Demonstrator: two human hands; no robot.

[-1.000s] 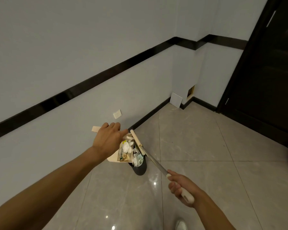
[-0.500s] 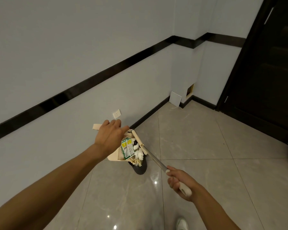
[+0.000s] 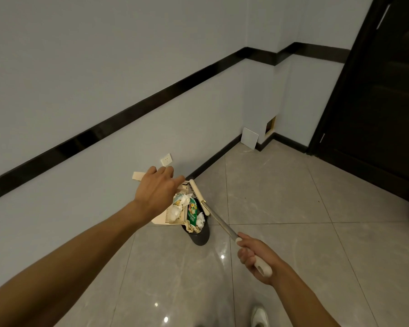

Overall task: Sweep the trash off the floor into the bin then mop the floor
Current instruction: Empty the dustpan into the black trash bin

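While the left hand (image 3: 157, 195) is clasping the cream dustpan (image 3: 164, 217) by its handle, tilted over the dark bin (image 3: 200, 238) at centre frame, trash (image 3: 192, 212) is lying across pan and bin mouth, and the right hand (image 3: 257, 258), lower right, is clenching the broom (image 3: 220, 221) grip.

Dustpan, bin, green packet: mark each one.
dustpan (image 3: 167, 217): head view, toothed lower edge.
bin (image 3: 200, 237): head view, dark outer wall.
green packet (image 3: 192, 212): head view, printed face.

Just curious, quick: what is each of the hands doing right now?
Left hand: holding the dustpan tilted over the bin.
Right hand: gripping the long handle.
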